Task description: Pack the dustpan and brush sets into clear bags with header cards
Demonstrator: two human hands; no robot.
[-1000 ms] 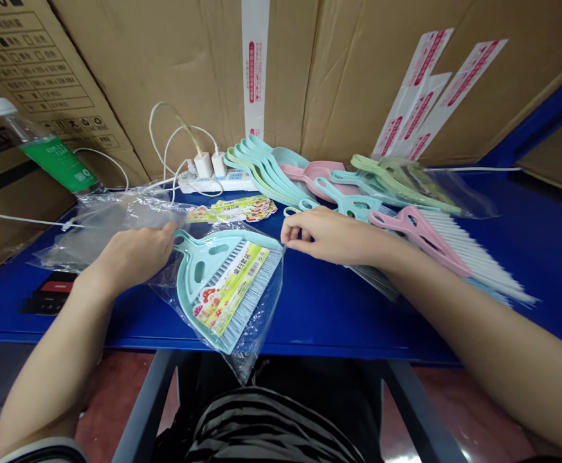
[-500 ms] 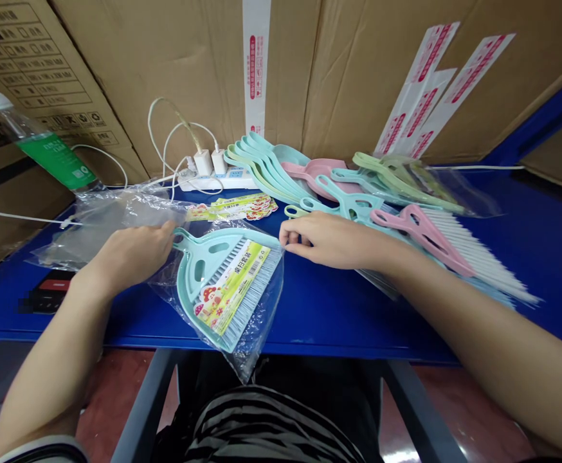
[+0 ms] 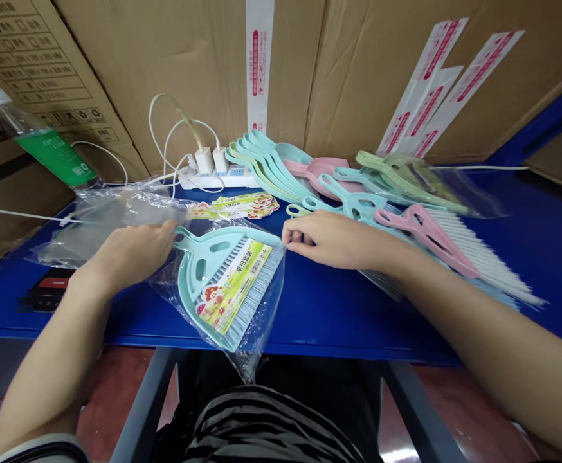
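On the blue tabletop [image 3: 319,321], in the head view, a pale turquoise plastic dustpan [image 3: 197,247] lies inside a clear plastic bag [image 3: 249,365], with a blue-bristled brush [image 3: 258,290] and a yellow-green printed paper label [image 3: 237,276] on it. The left hand [image 3: 134,249], narrow, is at the dustpan's handle end; its fingertips are hidden. The right hand [image 3: 328,240], fingers curled, is at the dustpan's right corner. Whether either hand grips the film cannot be told.
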